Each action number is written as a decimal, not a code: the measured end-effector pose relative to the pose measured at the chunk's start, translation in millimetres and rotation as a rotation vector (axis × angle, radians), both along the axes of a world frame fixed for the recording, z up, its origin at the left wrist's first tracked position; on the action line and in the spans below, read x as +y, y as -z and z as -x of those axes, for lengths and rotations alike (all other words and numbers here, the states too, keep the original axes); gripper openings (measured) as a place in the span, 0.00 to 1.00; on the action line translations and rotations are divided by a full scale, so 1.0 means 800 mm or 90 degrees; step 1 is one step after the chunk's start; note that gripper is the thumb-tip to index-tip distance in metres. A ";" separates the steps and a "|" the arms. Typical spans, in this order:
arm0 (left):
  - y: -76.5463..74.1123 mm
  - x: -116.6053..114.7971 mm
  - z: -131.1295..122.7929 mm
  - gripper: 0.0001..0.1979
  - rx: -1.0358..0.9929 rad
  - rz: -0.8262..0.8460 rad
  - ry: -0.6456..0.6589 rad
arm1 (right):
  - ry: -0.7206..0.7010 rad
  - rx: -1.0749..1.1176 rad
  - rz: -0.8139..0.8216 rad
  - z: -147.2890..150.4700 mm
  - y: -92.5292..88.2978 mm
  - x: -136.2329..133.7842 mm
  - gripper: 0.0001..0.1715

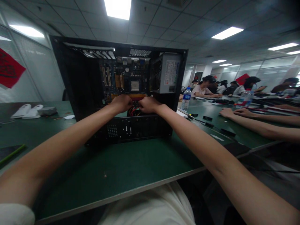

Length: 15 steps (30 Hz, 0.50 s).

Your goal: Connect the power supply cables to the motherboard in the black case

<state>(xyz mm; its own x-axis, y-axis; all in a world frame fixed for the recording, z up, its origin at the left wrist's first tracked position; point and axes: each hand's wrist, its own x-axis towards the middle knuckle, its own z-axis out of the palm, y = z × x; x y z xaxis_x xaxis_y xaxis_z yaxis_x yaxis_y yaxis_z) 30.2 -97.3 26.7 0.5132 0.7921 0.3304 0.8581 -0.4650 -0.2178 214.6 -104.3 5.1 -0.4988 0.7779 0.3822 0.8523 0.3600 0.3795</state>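
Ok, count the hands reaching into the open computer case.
2: the left hand, and the right hand just to its right, both near the cables below the motherboard. None seems hidden.

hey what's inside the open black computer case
A motherboard, a grey power supply and some wires show. The left hand and right hand cover whatever sits directly behind them.

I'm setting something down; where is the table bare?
The green tabletop between the black metal computer case and the table's near edge is bare but for a pale speck. Crowded: right of the case (clear plastic bottle, black cables) and its opening (left hand, right hand).
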 end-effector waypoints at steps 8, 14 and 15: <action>0.001 -0.003 -0.002 0.16 -0.019 -0.004 -0.009 | 0.015 0.021 0.009 0.001 0.002 0.005 0.20; 0.002 -0.005 -0.003 0.17 -0.014 -0.017 -0.021 | 0.027 0.034 0.010 0.001 0.002 0.004 0.20; 0.002 -0.005 -0.003 0.16 -0.015 -0.018 -0.028 | 0.026 0.034 0.010 0.001 0.002 0.004 0.19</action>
<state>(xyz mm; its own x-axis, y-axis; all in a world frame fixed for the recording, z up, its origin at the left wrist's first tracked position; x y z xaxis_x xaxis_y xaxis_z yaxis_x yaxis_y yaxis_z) 32.6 -101.4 25.2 0.4702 0.8036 0.3649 0.8825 -0.4210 -0.2099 214.0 -101.0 3.4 -0.4462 0.8033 0.3945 0.8850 0.3303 0.3283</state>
